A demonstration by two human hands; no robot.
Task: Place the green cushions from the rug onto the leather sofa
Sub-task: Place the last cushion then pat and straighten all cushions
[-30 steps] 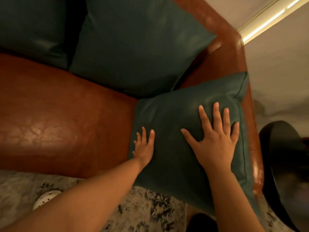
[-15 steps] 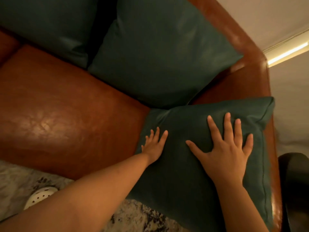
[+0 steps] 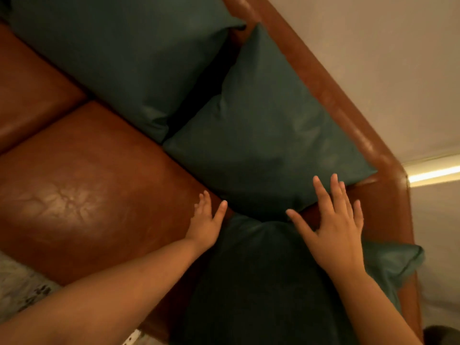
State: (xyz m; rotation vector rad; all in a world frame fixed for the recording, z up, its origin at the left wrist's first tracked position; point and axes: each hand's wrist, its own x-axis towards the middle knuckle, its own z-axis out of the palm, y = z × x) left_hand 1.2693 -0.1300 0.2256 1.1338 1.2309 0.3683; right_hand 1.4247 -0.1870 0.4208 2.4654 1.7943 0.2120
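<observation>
In the head view, the dark green square fabric cushion (image 3: 261,282) lies flat on the right end of the brown leather sofa (image 3: 74,195); its near part is cut off by the frame's bottom edge and shadowed, so its long axis cannot be told, though one corner pokes right over the armrest. The left hand (image 3: 206,220), fingers straight and apart, gripping nothing, lies at the cushion's left edge. The right hand (image 3: 333,225), spread flat and equally empty, covers its far edge, fingertips reaching a second green cushion (image 3: 261,135) propped against the backrest.
</observation>
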